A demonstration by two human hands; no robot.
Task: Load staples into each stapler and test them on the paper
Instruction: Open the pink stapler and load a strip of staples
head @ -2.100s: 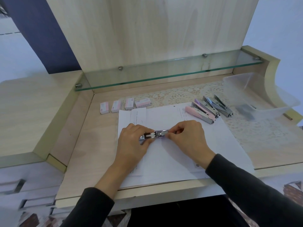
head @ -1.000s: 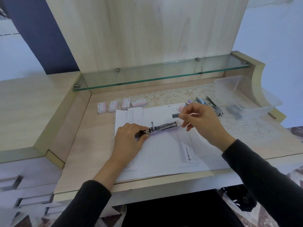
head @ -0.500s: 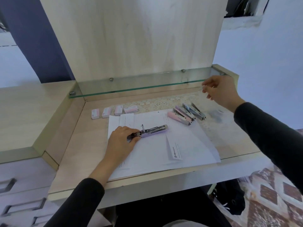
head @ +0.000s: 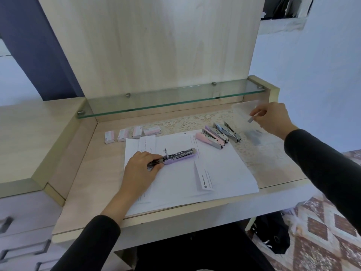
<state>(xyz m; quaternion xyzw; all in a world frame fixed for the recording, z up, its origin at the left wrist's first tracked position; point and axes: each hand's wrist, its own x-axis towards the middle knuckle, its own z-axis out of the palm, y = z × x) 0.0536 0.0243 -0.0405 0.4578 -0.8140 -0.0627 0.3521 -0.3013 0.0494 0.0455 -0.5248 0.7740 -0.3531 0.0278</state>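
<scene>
Where the pale wood counter (head: 82,173) meets its tall back panel, a glass shelf (head: 175,98) runs across. Pale blue wall to the right, patterned floor (head: 322,222) at near right. Lace mat (head: 185,122) along the far side, white paper (head: 214,169) spread over the middle.

Lilac stapler (head: 179,154) lies on the paper, left of centre, top swung open, metal channel showing. Left hand (head: 140,167) grips its left end, fingers curled over it. Right hand (head: 273,118) at far right pinches a small grey staple strip (head: 250,119) above a clear tub (head: 244,108). Four more staplers (head: 218,136) sit side by side at the paper's far right corner. Four staple boxes (head: 132,133) in a row, far left.

Tub contents only a grey blur. Stapler's left end hidden under fingers. Print on paper unreadable.
</scene>
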